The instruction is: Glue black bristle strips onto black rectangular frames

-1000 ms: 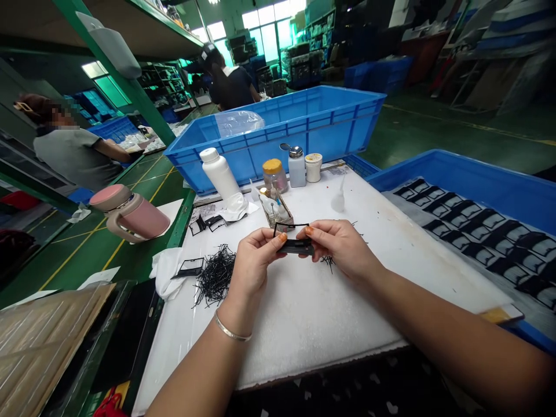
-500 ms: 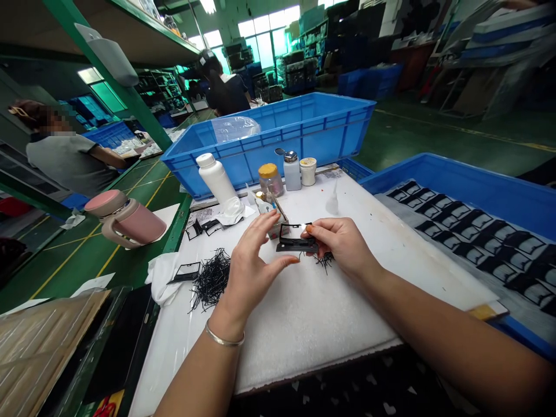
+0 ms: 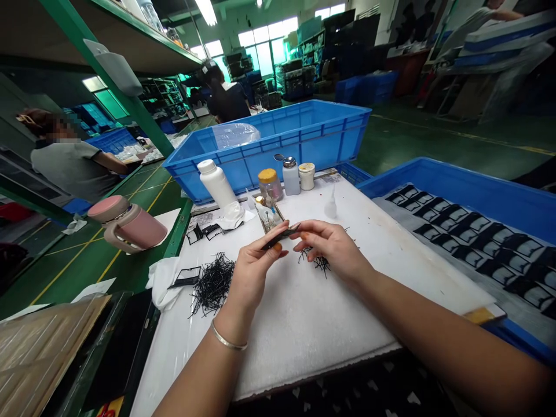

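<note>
A small black hinged plastic case (image 3: pixel 283 234) is held over the middle of the white work surface, tilted almost edge-on. My left hand (image 3: pixel 251 267) pinches its left end between thumb and fingers. At its right end the fingertips of my right hand (image 3: pixel 333 246) close on the edge, partly covering it. To the left of my left hand lies a heap of thin black pins (image 3: pixel 212 282). A smaller scatter of black pins (image 3: pixel 320 263) is below my right hand. Another black windowed case (image 3: pixel 187 277) rests by a white cloth (image 3: pixel 161 284).
Behind stand a white bottle (image 3: pixel 216 184), a yellow-lidded jar (image 3: pixel 270 185), a pump bottle (image 3: pixel 291 176) and a blue crate (image 3: pixel 278 159). Rows of black cases fill a blue bin (image 3: pixel 456 174) at right. A pink flask (image 3: pixel 141 226) is left. Two people sit beyond.
My left hand has closed from an open pose onto the case's left end. The case has turned from showing its open window to nearly edge-on.
</note>
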{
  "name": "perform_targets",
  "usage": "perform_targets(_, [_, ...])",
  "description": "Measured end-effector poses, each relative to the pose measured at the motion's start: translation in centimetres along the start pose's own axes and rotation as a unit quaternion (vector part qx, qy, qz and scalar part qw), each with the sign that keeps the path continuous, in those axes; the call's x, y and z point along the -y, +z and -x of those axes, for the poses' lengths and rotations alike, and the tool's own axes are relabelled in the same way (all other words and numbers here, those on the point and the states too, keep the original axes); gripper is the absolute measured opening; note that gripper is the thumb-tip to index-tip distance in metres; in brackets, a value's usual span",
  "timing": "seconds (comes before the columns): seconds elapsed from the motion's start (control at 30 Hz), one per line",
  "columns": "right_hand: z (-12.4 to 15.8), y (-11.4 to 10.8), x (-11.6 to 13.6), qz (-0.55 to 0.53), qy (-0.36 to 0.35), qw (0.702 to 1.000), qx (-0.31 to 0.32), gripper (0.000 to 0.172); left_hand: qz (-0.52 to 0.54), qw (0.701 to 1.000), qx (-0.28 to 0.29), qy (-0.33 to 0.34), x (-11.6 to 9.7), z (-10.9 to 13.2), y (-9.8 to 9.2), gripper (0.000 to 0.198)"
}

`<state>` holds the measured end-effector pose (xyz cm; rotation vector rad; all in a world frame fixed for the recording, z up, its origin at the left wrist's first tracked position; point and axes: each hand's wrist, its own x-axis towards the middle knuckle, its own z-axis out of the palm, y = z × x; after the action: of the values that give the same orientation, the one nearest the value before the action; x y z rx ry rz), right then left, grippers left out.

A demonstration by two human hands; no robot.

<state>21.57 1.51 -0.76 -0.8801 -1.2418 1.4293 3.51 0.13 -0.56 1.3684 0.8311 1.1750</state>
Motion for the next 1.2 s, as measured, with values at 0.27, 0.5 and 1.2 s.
perform_targets(0.27, [0.1,0.3,0.0,0.085,-0.057,0.994,0.029,0.022,0.123,0.985,0.060,-0.105,0.0,-0.1,0.7,0.037])
perform_targets(0.5, [0.7,-0.9,1.1,0.188,-0.043,0.981,0.037,0.015,0.046,0.996,0.008,-0.078,-1.1,-0.4,-1.0,0.072])
perform_targets(1.2, [0.4,-1.2,1.3,0.303,-0.031,0.952,0.036,0.015,0.001,0.958,0.174,-0.229,0.5,-0.2,-0.8,0.047])
